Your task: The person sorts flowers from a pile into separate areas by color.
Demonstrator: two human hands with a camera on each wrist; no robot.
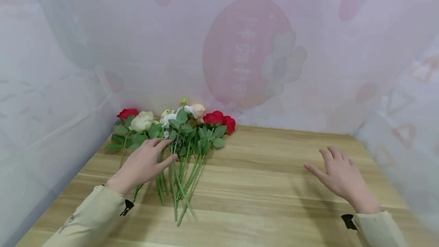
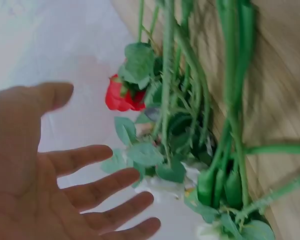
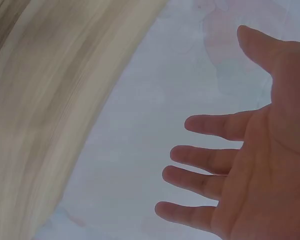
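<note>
Several long-stemmed flowers lie on the wooden table, heads toward the back wall. Among them are a red rose (image 1: 127, 113) at the far left, a cream flower (image 1: 142, 121), a white flower (image 1: 169, 119), a peach flower (image 1: 197, 110) and red roses (image 1: 214, 118) on the right. Green stems (image 1: 185, 197) fan toward the front. Over the left part of the flowers hovers my left hand (image 1: 145, 160), fingers spread and holding nothing; in its wrist view the palm faces the red rose (image 2: 124, 96) and stems. Far to the right, my right hand (image 1: 343, 176) hangs above the table, fingers extended, holding nothing.
The wooden table (image 1: 260, 186) stretches between the flowers and my right hand. Pale printed sheeting (image 1: 164, 48) rises behind the table's back edge, with more sheeting at both sides. Black straps (image 1: 127, 207) show at the cuffs.
</note>
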